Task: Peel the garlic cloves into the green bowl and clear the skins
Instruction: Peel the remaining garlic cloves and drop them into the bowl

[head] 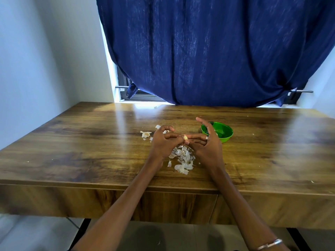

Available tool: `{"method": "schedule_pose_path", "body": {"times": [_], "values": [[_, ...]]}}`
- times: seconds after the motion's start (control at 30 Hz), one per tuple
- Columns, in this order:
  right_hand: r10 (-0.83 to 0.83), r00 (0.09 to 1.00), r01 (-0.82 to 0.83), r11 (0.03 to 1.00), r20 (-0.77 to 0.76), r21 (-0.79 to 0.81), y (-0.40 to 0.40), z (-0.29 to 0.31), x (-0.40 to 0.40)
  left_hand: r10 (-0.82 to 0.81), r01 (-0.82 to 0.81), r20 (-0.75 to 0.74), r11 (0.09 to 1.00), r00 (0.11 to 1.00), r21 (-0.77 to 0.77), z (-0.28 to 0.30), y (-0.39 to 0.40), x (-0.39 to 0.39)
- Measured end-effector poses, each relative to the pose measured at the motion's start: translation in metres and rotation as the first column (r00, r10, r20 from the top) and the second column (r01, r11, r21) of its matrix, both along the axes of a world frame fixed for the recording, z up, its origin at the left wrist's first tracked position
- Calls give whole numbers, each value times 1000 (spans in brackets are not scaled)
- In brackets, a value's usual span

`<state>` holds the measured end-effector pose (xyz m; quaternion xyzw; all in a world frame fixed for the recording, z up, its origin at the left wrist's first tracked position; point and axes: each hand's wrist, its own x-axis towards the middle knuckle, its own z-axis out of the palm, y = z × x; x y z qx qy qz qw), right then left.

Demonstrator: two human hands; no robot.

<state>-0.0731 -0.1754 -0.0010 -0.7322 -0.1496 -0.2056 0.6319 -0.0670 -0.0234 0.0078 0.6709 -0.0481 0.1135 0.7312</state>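
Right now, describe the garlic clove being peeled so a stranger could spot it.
On the wooden table, left of the green bowl, the left hand and right hand meet above a pile of garlic skins. The garlic clove is the pale yellowish nub pinched between their fingertips, not lying flat.

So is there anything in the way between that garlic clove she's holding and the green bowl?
Nothing on the table blocks it. The garlic clove is pinched between both hands; only the right hand itself lies between it and the green bowl.
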Motion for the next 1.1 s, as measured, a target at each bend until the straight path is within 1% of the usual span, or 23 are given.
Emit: {"method": "schedule_pose_path", "body": {"times": [0.37, 0.63, 0.87, 0.9, 0.97, 1.03, 1.1], "values": [[69, 995, -66, 997, -67, 51, -1, -2, 3, -9, 9, 0, 1000, 1000, 7, 1, 1, 0], [112, 985, -96, 988, -129, 120, -2, -3, 7, -19, 19, 9, 1000, 1000, 1, 1, 1, 0], [155, 971, -100, 955, -183, 280, -4, 0, 2, 5, -5, 22, 1000, 1000, 7, -2, 2, 2], [165, 969, -105, 948, -183, 300, -5, 1, 2, 25, -26, 39, 999, 999, 32, -2, 2, 3], [194, 963, -120, 930, -188, 347, -5, 3, 0, 93, -109, 105, 981, 990, 158, -7, 3, 6], [206, 959, -123, 920, -193, 372, -5, 6, -1, 153, -220, 215, 916, 965, 336, -13, 3, 8], [199, 962, -121, 924, -187, 364, -6, 7, -2, 165, -327, 356, 824, 920, 462, -17, 2, 9]]}}
